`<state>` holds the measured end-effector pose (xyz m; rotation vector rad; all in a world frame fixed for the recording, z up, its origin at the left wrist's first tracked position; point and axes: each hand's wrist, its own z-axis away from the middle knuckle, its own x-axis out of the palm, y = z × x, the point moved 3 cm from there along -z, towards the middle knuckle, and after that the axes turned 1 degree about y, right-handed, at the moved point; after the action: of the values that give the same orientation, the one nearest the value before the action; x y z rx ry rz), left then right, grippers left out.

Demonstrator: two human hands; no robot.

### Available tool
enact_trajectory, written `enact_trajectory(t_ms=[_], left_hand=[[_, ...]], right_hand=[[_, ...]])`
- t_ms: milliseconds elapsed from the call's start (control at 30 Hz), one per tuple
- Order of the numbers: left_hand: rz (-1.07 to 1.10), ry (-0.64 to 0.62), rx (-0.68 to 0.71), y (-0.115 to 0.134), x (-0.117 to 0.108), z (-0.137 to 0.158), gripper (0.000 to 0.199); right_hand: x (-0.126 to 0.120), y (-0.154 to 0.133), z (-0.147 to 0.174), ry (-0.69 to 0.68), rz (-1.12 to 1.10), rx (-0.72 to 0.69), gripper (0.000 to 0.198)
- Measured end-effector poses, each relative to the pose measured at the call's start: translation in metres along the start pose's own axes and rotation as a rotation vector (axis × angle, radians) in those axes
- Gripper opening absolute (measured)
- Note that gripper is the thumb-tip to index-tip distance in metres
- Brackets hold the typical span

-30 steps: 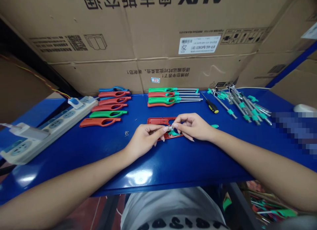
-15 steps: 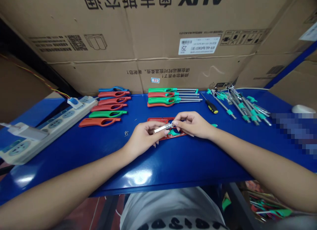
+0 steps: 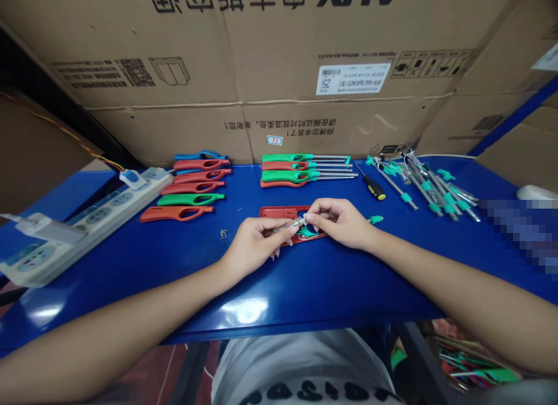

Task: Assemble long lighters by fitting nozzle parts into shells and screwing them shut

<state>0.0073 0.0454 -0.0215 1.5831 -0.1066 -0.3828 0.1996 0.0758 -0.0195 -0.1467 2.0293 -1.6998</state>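
My left hand (image 3: 255, 245) is closed round a slim, clear-looking lighter tank (image 3: 288, 225), which points up and to the right. At its white end, my right hand (image 3: 337, 222) pinches with thumb and forefinger; what exactly lies between those fingertips is too small to tell. Beneath both hands a red lighter handle half (image 3: 279, 212) lies open on the blue table, with a teal part and thin white wire (image 3: 309, 233) inside it. A teal tip (image 3: 375, 219) shows beyond my right hand. The hands partly cover the handle.
Several lighter handles (image 3: 176, 213) lie at the left beside a power strip (image 3: 96, 216). Small screws (image 3: 223, 234) sit near my left hand. Lighters with metal rods (image 3: 288, 176), a screwdriver (image 3: 372, 187) and piled rods (image 3: 429, 184) line the back, before a cardboard wall (image 3: 174, 126).
The lighter tank has turned slightly in my left hand and shows less of its bright side. Both hands otherwise keep nearly the same place; the view has shifted slightly.
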Motion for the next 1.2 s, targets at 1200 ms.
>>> enact_trajectory(t_ms=[1200], left_hand=[[-0.060, -0.056, -0.012, 0.000, 0.002, 0.000, 0.029]], right_hand=[[-0.006, 0.000, -0.002, -0.079, -0.061, 0.164, 0.049]])
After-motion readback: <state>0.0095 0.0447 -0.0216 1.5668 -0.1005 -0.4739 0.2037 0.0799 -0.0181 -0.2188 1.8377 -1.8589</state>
